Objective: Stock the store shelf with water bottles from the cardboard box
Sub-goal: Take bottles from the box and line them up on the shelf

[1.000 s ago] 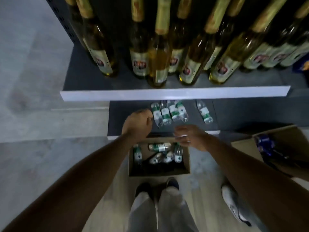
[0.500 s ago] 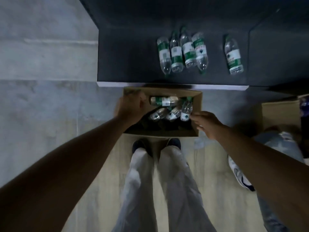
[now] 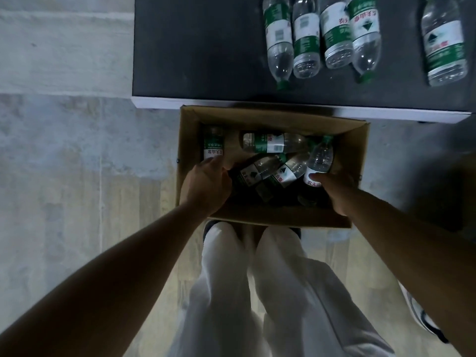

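Grey concrete floor (image 3: 64, 140), dark bottom shelf (image 3: 195, 47) at top. Left hand (image 3: 206, 186) is inside the cardboard box (image 3: 270, 114), grip closed around the lower end of an upright water bottle (image 3: 213, 144) at the box's left wall. Right of that grip: three loose bottles (image 3: 273, 143) lying in a pile. Right hand (image 3: 334, 189) grips a tilted bottle (image 3: 319, 161) by its label end. Five stocked bottles (image 3: 306, 34) lie on the shelf beyond both grips.
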